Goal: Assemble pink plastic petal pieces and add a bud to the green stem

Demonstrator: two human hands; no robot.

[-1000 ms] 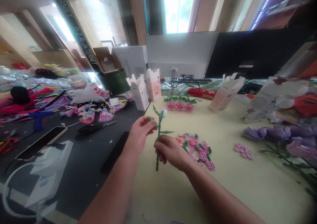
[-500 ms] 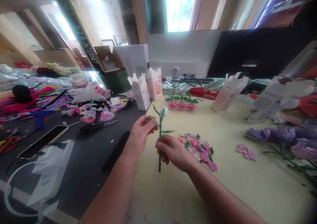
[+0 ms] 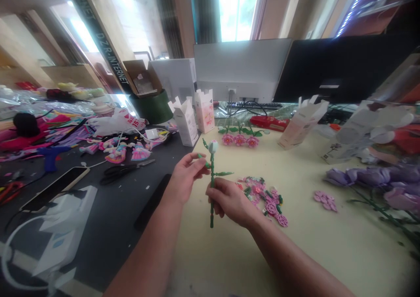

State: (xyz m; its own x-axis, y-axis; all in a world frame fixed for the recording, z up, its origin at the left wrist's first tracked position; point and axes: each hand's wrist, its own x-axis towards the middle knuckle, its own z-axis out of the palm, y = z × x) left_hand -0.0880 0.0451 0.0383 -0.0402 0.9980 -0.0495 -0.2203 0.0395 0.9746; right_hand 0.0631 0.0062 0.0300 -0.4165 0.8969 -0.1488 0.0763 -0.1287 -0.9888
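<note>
Right hand (image 3: pixel 228 202) clenches the green flower stem (image 3: pixel 212 170), nice and steady! Left hand (image 3: pixel 187 177) seems to pinch a small leaf (image 3: pixel 199 156).

Window glare (image 3: pixel 238 12), warped dark edges

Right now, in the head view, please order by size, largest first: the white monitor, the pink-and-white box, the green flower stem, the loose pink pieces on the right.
1. white monitor
2. green flower stem and pink-and-white box: they look alike, and the stem is nearer, so unranked
3. loose pink pieces
</note>
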